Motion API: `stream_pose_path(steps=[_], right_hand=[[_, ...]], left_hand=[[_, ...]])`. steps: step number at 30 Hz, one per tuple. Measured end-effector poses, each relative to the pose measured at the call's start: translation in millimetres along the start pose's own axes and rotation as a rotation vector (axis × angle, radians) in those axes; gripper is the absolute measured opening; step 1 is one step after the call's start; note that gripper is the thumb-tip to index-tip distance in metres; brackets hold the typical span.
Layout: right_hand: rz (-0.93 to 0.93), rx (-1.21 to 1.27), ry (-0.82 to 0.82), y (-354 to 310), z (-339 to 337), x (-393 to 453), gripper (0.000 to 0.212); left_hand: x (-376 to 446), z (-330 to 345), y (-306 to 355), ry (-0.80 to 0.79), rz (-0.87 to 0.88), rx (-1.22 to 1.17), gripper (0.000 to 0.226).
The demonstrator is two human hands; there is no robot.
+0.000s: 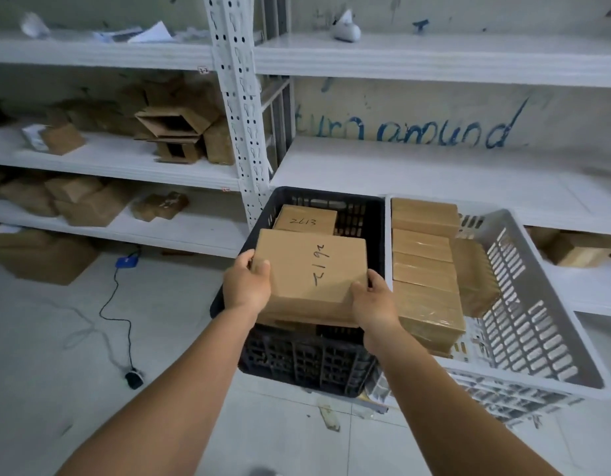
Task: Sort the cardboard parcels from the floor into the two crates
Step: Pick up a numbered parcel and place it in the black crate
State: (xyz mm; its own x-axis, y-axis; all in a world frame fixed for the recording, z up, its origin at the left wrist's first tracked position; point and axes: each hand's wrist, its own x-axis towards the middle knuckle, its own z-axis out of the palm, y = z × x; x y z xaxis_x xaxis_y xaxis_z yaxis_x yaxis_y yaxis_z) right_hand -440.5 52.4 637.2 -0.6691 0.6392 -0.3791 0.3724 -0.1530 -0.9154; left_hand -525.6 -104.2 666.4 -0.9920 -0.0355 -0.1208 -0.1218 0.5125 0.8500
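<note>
A cardboard parcel (pixel 310 269) with handwriting on its top is held over the black crate (pixel 372 235). My left hand (pixel 247 285) grips its near left corner and my right hand (pixel 374 302) grips its near right corner. Inside the black crate, behind it, lies another parcel (pixel 305 219) marked 2613. The white crate (pixel 537 310) stands right beside the black one and holds several taped parcels (pixel 422 266) stacked along its left side.
White metal shelving (pixel 235 108) rises behind the crates, with loose cardboard boxes (pixel 180 132) on its left shelves. A large box (pixel 43 255) sits on the floor at left. A black cable (pixel 115 304) with a small device runs across the tiled floor.
</note>
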Motion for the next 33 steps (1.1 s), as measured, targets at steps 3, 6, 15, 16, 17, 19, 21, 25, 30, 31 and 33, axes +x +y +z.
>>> stream_pose_path(steps=[3, 6, 15, 16, 17, 19, 21, 25, 30, 31, 33], right_hand=[[0.076, -0.106, 0.018, 6.6, 15.3, 25.3, 0.045], [0.165, -0.218, 0.029, 17.1, 30.4, 46.8, 0.047], [0.366, -0.3, 0.069, 53.6, 67.4, 85.2, 0.045], [0.386, -0.297, 0.065, 56.6, 70.9, 86.8, 0.044], [0.407, -0.297, 0.059, 59.0, 74.6, 87.7, 0.044], [0.437, -0.304, 0.042, 62.8, 80.9, 89.9, 0.044], [0.462, -0.313, 0.046, 66.3, 86.5, 91.8, 0.043], [0.501, -0.282, 0.024, 76.1, 101.5, 97.5, 0.042], [0.478, -0.371, 0.031, 65.9, 112.8, 94.5, 0.043], [0.478, -0.372, 0.032, 67.2, 112.3, 95.5, 0.043], [0.476, -0.325, 0.036, 76.1, 110.2, 101.5, 0.04]], left_hand=[[32.4, 8.5, -12.3, -0.07, -0.026, 0.148, 0.038], [54.0, 19.0, -27.9, -0.122, -0.012, 0.34, 0.033], [86.8, 49.2, -68.2, -0.463, 0.107, 0.726, 0.062], [89.4, 49.7, -69.7, -0.49, 0.102, 0.746, 0.064], [91.6, 49.9, -71.2, -0.521, 0.098, 0.769, 0.068], [95.4, 49.7, -73.8, -0.58, 0.105, 0.82, 0.072], [98.1, 48.8, -75.8, -0.604, 0.128, 0.855, 0.071], [101.3, 47.4, -77.1, -0.637, 0.234, 0.88, 0.076], [105.7, 47.4, -76.0, -0.707, 0.269, 0.901, 0.085], [105.7, 47.3, -75.6, -0.707, 0.275, 0.902, 0.085], [105.8, 47.8, -76.0, -0.7, 0.282, 0.864, 0.08]])
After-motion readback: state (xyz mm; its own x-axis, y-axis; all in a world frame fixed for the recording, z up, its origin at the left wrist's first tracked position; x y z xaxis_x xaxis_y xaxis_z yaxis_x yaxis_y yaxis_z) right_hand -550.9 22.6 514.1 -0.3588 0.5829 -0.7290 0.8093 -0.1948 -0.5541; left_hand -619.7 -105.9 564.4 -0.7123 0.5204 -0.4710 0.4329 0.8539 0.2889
